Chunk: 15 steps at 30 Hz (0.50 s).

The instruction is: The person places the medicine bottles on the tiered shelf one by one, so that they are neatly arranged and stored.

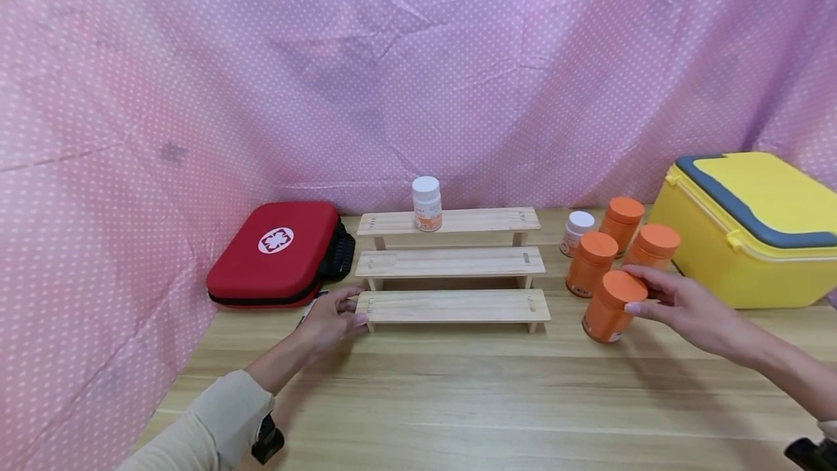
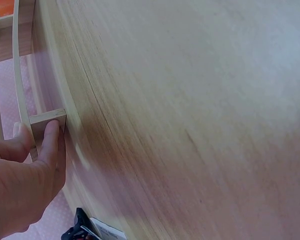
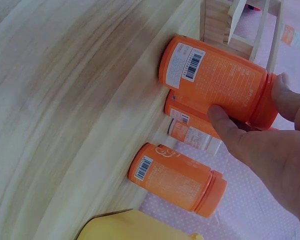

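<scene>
At the left end of a three-tier wooden rack [image 1: 451,306], my left hand [image 1: 332,317] pinches the lowest step, thumb at the board and fingers against its leg [image 2: 47,120]. My right hand [image 1: 680,307] holds the nearest orange bottle [image 1: 609,315] around its orange lid, thumb on one side and fingers on the other. In the right wrist view that bottle [image 3: 210,75] shows a barcode label. Behind it stand more orange bottles [image 1: 591,267] and a small white-capped bottle [image 1: 575,235]. Another white-capped bottle [image 1: 427,206] stands upright on the top step.
A red first-aid case [image 1: 275,267] lies left of the rack, with a thin dark-and-white item [image 1: 312,305] partly under its edge. On the right stands a yellow box [image 1: 739,253] with a grey-trimmed lid. Pink dotted cloth [image 1: 418,71] hangs behind the wooden table [image 1: 418,398].
</scene>
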{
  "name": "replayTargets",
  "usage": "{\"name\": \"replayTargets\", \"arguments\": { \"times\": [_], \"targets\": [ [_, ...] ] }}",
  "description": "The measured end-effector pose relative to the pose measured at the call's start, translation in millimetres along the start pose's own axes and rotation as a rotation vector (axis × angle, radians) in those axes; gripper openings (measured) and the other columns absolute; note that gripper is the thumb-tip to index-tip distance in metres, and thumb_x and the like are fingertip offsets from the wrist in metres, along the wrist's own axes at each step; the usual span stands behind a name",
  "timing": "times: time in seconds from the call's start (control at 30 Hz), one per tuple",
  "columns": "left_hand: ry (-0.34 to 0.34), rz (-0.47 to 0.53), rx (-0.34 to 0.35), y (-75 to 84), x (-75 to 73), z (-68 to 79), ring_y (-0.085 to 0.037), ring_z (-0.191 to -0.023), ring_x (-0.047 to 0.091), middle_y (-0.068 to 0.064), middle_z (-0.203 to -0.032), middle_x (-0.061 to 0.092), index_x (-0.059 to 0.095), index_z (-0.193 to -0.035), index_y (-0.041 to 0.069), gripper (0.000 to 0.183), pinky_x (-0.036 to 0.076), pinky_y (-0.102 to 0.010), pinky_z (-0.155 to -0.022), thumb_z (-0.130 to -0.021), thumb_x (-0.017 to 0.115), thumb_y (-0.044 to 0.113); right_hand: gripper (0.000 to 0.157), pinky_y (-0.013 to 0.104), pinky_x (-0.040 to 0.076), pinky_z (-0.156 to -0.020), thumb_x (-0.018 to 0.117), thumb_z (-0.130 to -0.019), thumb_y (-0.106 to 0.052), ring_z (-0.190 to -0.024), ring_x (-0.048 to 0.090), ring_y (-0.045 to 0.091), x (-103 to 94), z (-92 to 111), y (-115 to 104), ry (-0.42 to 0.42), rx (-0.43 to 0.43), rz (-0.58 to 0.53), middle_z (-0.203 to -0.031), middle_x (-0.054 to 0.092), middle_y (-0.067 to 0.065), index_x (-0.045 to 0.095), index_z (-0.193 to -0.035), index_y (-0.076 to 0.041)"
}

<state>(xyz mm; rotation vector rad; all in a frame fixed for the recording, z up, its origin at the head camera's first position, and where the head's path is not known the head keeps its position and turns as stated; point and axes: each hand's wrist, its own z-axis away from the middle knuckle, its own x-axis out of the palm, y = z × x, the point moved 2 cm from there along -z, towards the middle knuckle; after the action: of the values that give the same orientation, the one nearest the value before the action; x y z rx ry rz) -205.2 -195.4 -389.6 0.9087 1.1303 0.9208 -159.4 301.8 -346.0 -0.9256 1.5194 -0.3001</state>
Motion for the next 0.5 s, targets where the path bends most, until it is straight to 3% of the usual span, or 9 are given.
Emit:
{"name": "replayTargets", "arguments": {
  "times": [0.13, 0.33, 0.43, 0.5],
  "targets": [
    [-0.005, 0.005, -0.006, -0.6, -0.4, -0.4, -0.022, -0.091, 0.063, -0.023, -0.109, 0.062, 0.047, -0.134, -0.006, 0.051, 0.057, -0.036, -0.083, -0.086, 0.06, -0.015, 0.052, 0.01, 0.052, -0.073, 0.068, -0.087, -0.001, -0.098, 0.053, -0.013, -4.4, 0, -2, 0.015, -0.023, -0.018, -0.115, 0.061, -0.007, 0.048, -0.133, 0.009],
    [-0.015, 0.015, 0.016, -0.2, 0.2, 0.9, -0.023, -0.091, 0.063, -0.025, -0.108, 0.062, 0.047, -0.133, -0.009, 0.05, 0.057, -0.037, -0.083, -0.085, 0.06, -0.015, 0.052, 0.012, 0.053, -0.073, 0.066, -0.089, -0.004, -0.1, 0.054, -0.012, -16.0, -5, -17, 0.0, -0.018, -0.027, -0.117, 0.062, -0.007, 0.047, -0.136, 0.004],
    [-0.025, 0.023, 0.031, -0.2, 0.3, 1.6, -0.023, -0.091, 0.063, -0.026, -0.108, 0.062, 0.046, -0.133, -0.01, 0.05, 0.057, -0.038, -0.083, -0.085, 0.059, -0.016, 0.051, 0.012, 0.053, -0.075, 0.066, -0.09, -0.004, -0.101, 0.055, -0.011, -19.8, -8, -25, 0.002, -0.02, -0.04, -0.114, 0.061, -0.018, 0.046, -0.137, 0.003],
    [-0.025, 0.03, 0.032, 0.1, 0.3, 2.0, -0.023, -0.09, 0.063, -0.026, -0.107, 0.062, 0.046, -0.133, -0.01, 0.05, 0.057, -0.038, -0.083, -0.085, 0.059, -0.016, 0.051, 0.011, 0.052, -0.075, 0.065, -0.09, -0.003, -0.101, 0.056, -0.01, -22.0, -9, -28, -0.001, -0.034, -0.049, -0.113, 0.062, -0.018, 0.045, -0.137, 0.004]
  ]
}}
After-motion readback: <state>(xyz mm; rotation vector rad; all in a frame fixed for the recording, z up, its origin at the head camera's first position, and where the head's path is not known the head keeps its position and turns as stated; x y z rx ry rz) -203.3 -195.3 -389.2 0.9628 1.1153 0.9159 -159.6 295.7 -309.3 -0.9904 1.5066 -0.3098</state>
